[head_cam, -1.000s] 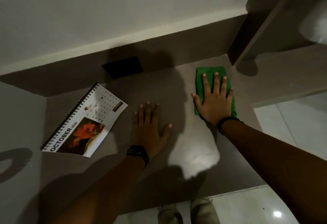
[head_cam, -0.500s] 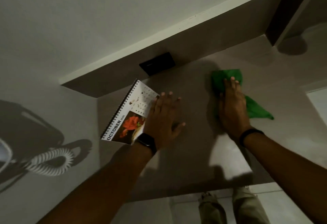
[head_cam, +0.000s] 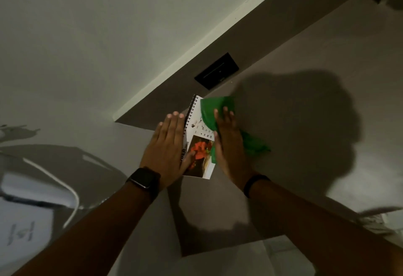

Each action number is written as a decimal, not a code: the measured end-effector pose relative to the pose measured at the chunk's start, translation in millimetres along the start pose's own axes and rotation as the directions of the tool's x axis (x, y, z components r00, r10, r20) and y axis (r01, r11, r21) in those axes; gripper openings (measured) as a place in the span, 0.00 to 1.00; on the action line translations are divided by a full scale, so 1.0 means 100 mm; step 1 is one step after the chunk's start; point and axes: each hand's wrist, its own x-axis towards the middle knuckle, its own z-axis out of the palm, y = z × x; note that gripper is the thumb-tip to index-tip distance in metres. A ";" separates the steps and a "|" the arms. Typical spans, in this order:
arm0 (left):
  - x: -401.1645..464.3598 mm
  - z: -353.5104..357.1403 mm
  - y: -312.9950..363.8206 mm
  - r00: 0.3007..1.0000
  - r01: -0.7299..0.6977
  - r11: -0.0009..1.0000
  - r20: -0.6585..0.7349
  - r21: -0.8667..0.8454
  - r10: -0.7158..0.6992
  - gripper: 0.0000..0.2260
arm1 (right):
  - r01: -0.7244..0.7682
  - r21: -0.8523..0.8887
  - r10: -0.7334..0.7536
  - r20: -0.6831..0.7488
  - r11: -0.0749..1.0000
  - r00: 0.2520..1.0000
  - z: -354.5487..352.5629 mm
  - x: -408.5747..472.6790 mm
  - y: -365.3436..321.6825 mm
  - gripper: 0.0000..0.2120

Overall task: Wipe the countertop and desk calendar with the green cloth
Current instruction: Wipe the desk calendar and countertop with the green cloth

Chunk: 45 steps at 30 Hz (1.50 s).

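Observation:
A spiral-bound desk calendar [head_cam: 197, 136] with a red flower picture lies on the grey-brown countertop [head_cam: 305, 105]. My left hand [head_cam: 169, 144], wearing a dark watch, presses flat on the calendar's left edge over the spiral binding, thumb on the picture. My right hand [head_cam: 229, 144] presses the green cloth [head_cam: 214, 111] down onto the calendar's right part. The cloth covers the upper right of the page and trails out to the right under my palm. Part of the calendar's date grid is hidden.
A black wall plate [head_cam: 216, 71] sits on the low backsplash just behind the calendar. A pale wall rises beyond. At the far left a white object with a cord [head_cam: 65, 186] rests on a lower surface. The countertop's front edge runs below my forearms.
My right hand slid the green cloth left from the bare countertop onto the calendar. My left hand shifted onto the calendar's spiral edge. The camera view swung and moved closer.

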 end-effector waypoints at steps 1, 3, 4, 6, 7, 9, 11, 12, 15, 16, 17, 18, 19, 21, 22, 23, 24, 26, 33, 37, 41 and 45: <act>0.02 0.01 0.01 1.000 -0.029 1.000 0.009 0.010 0.029 0.40 | 0.016 -0.005 -0.016 0.006 1.000 1.000 0.11 0.01 -0.03 0.30; 0.04 0.04 0.05 0.998 -0.065 0.998 0.012 0.018 0.065 0.38 | 0.053 0.033 -0.053 0.020 0.998 0.998 0.29 0.01 -0.04 0.31; 0.04 0.05 0.06 0.997 -0.071 0.997 0.012 0.021 0.071 0.38 | 0.074 0.043 -0.075 0.027 0.996 0.997 0.36 -0.01 -0.02 0.31; 0.02 0.07 0.07 0.997 -0.079 0.997 -0.002 0.021 0.079 0.37 | 0.119 0.021 -0.120 0.051 0.993 0.991 0.47 -0.09 0.04 0.33; 0.02 0.08 0.06 0.996 -0.084 0.996 -0.016 0.016 0.084 0.37 | 0.142 0.001 -0.142 0.066 0.990 0.988 0.51 -0.14 0.09 0.35; 0.01 0.07 0.05 0.994 -0.096 0.995 -0.046 0.025 0.097 0.39 | 0.181 -0.041 -0.177 0.091 0.983 0.980 0.56 -0.21 0.19 0.40; 0.02 0.08 0.03 0.993 -0.103 0.995 -0.049 0.015 0.104 0.42 | 0.157 -0.055 -0.153 0.080 0.986 0.985 0.56 -0.19 0.26 0.41; 0.03 0.09 0.03 0.995 -0.095 0.995 -0.039 -0.021 0.094 0.43 | 0.108 -0.044 -0.105 0.057 0.993 0.993 0.55 -0.15 0.27 0.39; 0.02 0.16 0.10 1.000 -0.012 0.980 0.005 -0.198 0.014 0.45 | -0.046 0.014 0.046 -0.031 0.999 0.998 0.53 -0.02 0.22 0.40; 0.02 0.18 0.12 1.000 0.006 0.973 0.007 -0.230 -0.004 0.46 | -0.011 -0.001 0.011 -0.034 1.000 0.999 0.54 -0.03 0.20 0.41; 0.02 0.20 0.15 1.000 0.013 0.970 -0.001 -0.244 -0.014 0.45 | 0.066 -0.031 -0.066 -0.018 0.997 0.998 0.56 -0.07 0.21 0.42; 0.01 0.22 0.16 1.000 0.017 0.968 -0.006 -0.249 -0.019 0.45 | 0.153 -0.061 -0.152 0.014 0.986 0.988 0.59 -0.15 0.23 0.44; 0.02 0.23 0.16 1.000 0.022 0.967 -0.004 -0.254 -0.024 0.45 | 0.208 -0.076 -0.205 0.049 0.975 0.978 0.62 -0.24 0.26 0.45; 0.03 0.24 0.16 1.000 0.031 0.963 0.005 -0.268 -0.030 0.46 | 0.164 -0.076 -0.158 0.080 0.983 0.984 0.62 -0.32 0.32 0.45; 0.03 0.25 0.16 0.999 0.035 0.961 0.005 -0.276 -0.035 0.46 | 0.101 -0.071 -0.097 0.061 0.992 0.993 0.61 -0.28 0.33 0.44; 0.03 0.25 0.16 0.999 0.039 0.959 0.001 -0.282 -0.041 0.47 | 0.037 -0.060 -0.036 0.021 0.998 0.999 0.58 -0.20 0.31 0.43; 0.03 0.26 0.17 0.999 0.042 0.957 -0.007 -0.287 -0.045 0.47 | -0.013 -0.033 0.012 -0.020 0.999 1.000 0.55 -0.06 0.27 0.43; 0.03 0.27 0.19 0.998 0.048 0.955 -0.018 -0.293 -0.056 0.47 | -0.044 0.027 0.046 -0.075 0.999 0.996 0.47 0.20 0.18 0.42; 0.01 0.25 0.20 0.998 0.033 0.945 -0.037 -0.326 -0.047 0.47 | 0.038 -0.065 -0.031 0.104 0.997 0.994 0.56 -0.33 0.15 0.43; 0.03 0.28 0.19 0.998 0.049 0.948 -0.022 -0.313 -0.059 0.50 | -0.060 -0.023 0.060 0.009 0.998 0.998 0.48 0.01 0.14 0.41; 0.02 0.27 0.21 0.998 0.035 0.955 -0.036 -0.294 -0.048 0.49 | -0.046 0.040 0.046 0.010 0.998 0.999 0.46 0.14 -0.02 0.41; 0.01 0.24 0.23 0.998 0.035 0.953 -0.031 -0.301 -0.046 0.48 | 0.064 -0.021 -0.061 0.119 0.998 0.991 0.57 -0.40 0.06 0.43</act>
